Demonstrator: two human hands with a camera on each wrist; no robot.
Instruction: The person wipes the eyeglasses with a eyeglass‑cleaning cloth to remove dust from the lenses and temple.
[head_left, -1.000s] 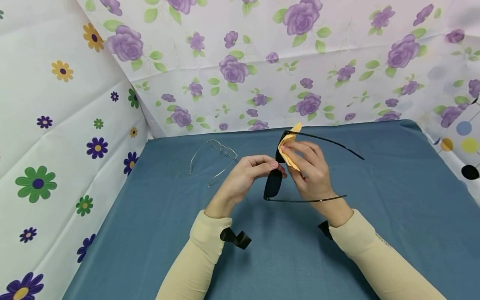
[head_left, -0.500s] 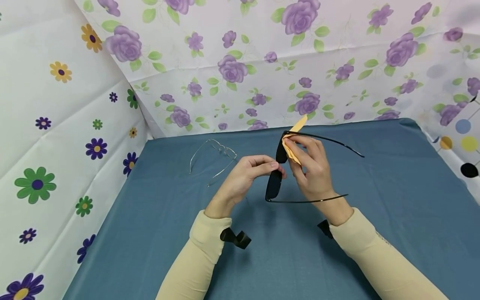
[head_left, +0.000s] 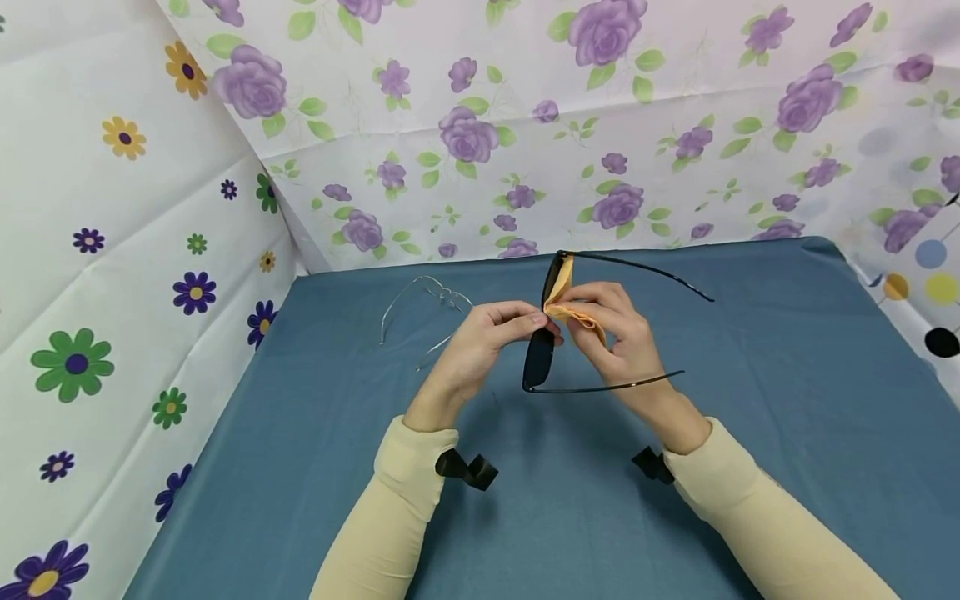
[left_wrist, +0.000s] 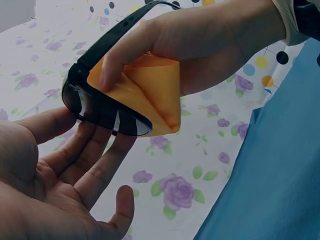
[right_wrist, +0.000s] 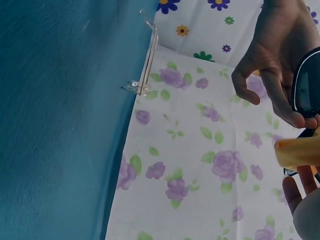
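Observation:
Black sunglasses [head_left: 538,358] are held up over the table with both temples unfolded and pointing right. My left hand [head_left: 491,337] pinches them near the middle of the frame; in the left wrist view its thumb and fingers [left_wrist: 95,172] meet the lens edge. An orange cloth [head_left: 577,315] is bunched in my right hand [head_left: 618,333], which presses it against the inner side of the far lens. The left wrist view shows the folded cloth [left_wrist: 155,92] behind the dark lens [left_wrist: 95,107]. Part of the far lens is covered by the cloth.
Thin metal-framed eyeglasses [head_left: 442,293] lie on the blue tablecloth [head_left: 322,450] left of my hands, partly behind the left one. A white curtain with purple roses [head_left: 468,137] hangs along the back, and a flowered white curtain [head_left: 75,367] on the left.
Both hands and the sunglasses have shifted slightly left. The cloth has slid along the far lens toward the bridge, and its upper corner no longer sticks up past the frame.

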